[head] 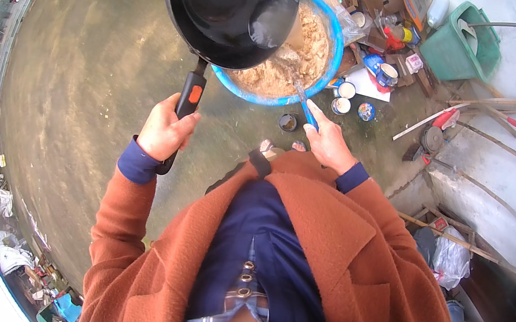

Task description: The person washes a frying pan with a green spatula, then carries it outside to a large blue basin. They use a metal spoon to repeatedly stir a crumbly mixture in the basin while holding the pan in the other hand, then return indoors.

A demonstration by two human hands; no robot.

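Note:
My left hand grips the black handle of a dark frying pan, which is tilted over a blue plastic basin. A little clear liquid lies at the pan's right side, and a stream seems to run from its rim into the basin. Inside the basin is a light-brown, crumbly wet mash. In my right hand is the blue handle of a utensil; its metal end rests in the mash. The pan hides the basin's left part.
Several open cans stand right of the basin, and a small dark bowl sits near my feet. Cardboard and bottles are heaped beyond, beside a green plastic bin. Sticks lean on the white wall. Concrete ground extends left.

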